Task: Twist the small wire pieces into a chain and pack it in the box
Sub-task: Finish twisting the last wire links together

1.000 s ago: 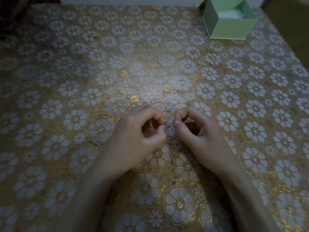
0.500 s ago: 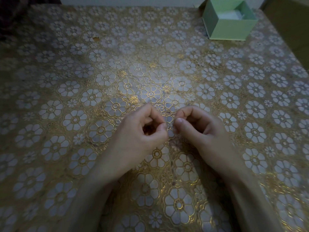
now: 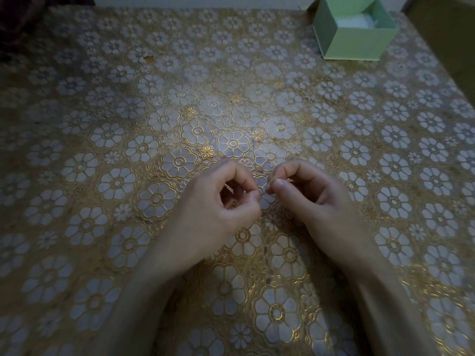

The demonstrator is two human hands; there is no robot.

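My left hand (image 3: 218, 209) and my right hand (image 3: 316, 201) meet fingertip to fingertip just above the patterned tablecloth, near the middle of the view. Thumb and forefinger of each hand pinch a thin small wire piece (image 3: 264, 192) between them; the wire is barely visible in the dim light and against the gold pattern. The other fingers of both hands are curled in. The open pale green box (image 3: 359, 44) stands at the far right corner of the table, with something white inside it.
A gold and white flower-patterned cloth (image 3: 128, 124) covers the whole table. The table's right edge (image 3: 421, 42) runs close beside the box. A dark object (image 3: 20, 19) lies at the far left corner.
Both hands stayed together at the same spot. The fingertips shifted slightly, the right thumb moving up against the left forefinger as they work the wire.
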